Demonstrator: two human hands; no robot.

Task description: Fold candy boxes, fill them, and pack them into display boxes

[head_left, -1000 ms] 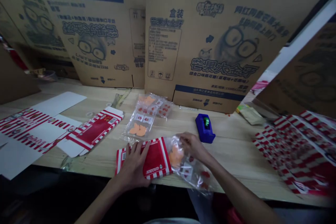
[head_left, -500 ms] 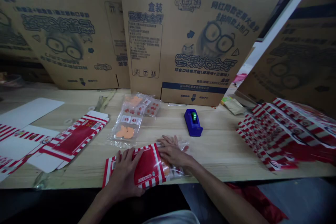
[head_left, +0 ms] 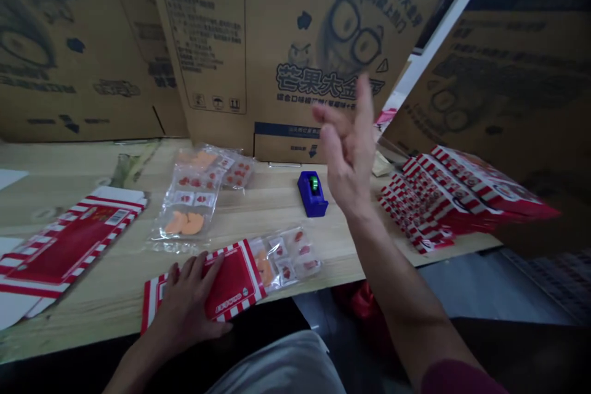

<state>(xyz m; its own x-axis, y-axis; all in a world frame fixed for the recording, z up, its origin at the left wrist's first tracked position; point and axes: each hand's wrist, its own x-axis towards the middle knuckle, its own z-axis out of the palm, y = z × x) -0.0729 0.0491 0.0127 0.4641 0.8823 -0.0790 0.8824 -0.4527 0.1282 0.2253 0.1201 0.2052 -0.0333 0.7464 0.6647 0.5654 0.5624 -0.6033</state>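
My left hand lies flat, fingers spread, on a red and white striped carton at the table's near edge. A clear plastic packet of small red and orange pieces sticks out of the carton's right end. My right hand is raised in the air above the table, fingers stretched and apart, holding nothing. It hangs just right of a blue tape dispenser.
Another clear packet and a third lie behind the carton. A flat striped carton blank lies at left. A stack of striped blanks sits at right. Large printed cardboard boxes wall the back of the wooden table.
My right hand has left the plastic packet and risen up and to the right, fingers opening. The packet now lies half inside the carton. The camera has swung right.
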